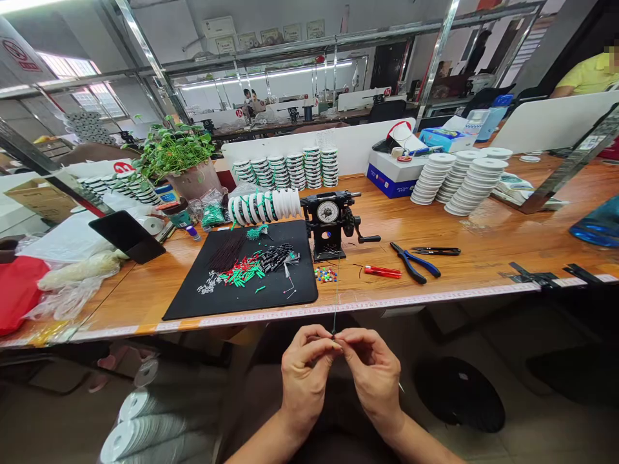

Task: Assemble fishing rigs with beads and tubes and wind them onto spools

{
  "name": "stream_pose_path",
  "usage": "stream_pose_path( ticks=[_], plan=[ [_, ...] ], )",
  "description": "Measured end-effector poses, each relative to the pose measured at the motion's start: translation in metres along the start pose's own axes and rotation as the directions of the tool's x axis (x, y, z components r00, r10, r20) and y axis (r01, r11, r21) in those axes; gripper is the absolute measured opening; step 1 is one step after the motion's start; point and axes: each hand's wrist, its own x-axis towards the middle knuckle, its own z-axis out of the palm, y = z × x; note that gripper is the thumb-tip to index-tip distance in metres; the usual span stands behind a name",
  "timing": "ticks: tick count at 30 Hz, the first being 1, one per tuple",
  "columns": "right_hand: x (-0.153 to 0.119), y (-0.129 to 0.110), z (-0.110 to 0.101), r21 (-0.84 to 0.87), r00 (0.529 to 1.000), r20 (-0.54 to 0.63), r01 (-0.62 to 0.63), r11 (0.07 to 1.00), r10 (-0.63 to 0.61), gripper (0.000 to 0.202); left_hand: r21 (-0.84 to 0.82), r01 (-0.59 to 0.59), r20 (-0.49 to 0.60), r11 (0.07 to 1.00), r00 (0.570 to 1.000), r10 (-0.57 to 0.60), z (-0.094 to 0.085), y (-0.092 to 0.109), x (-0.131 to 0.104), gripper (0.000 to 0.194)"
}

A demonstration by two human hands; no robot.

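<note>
My left hand and my right hand meet in front of the table edge, both closed in a pinch. Between the fingertips is the lower end of a thin line, with a tiny dark piece on it that I cannot make out. The line runs up over the table edge towards a black hand-cranked winder with a dial. White spools wound with green sit on the winder's shaft. A thin pale tip sticks out beside my right hand.
A black mat bears red, green and black small tubes. Colourful beads, a red lighter, blue-handled pliers and thread snips lie nearby. White spool stacks stand behind. A measuring tape lines the edge.
</note>
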Motion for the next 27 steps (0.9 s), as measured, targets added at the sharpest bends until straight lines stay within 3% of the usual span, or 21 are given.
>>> stream_pose_path(
  ticks=[10,17,22,27],
  plan=[
    [0.0055,0.0008,0.0014,0.039,0.996,-0.014,-0.092,0.995,0.092,0.012,-0.071,0.085,-0.007,0.994,0.996,-0.086,0.0031,0.0031,0.0032,0.007],
    [0.0003,-0.0003,-0.0011,-0.018,1.000,0.026,-0.010,1.000,0.011,0.006,-0.061,0.038,-0.015,0.997,0.999,-0.039,0.0017,0.0056,0.0013,0.005],
    [0.0006,0.0012,-0.0006,0.014,0.997,0.005,-0.077,0.997,0.077,0.013,-0.076,0.047,-0.018,0.996,0.999,-0.049,0.0036,0.0042,0.0012,0.004],
    [0.0018,-0.0014,0.0016,0.001,0.998,-0.004,-0.058,0.998,0.058,0.010,-0.065,0.033,-0.010,0.997,0.999,-0.034,0.0015,0.0038,0.0020,0.005]
  ],
)
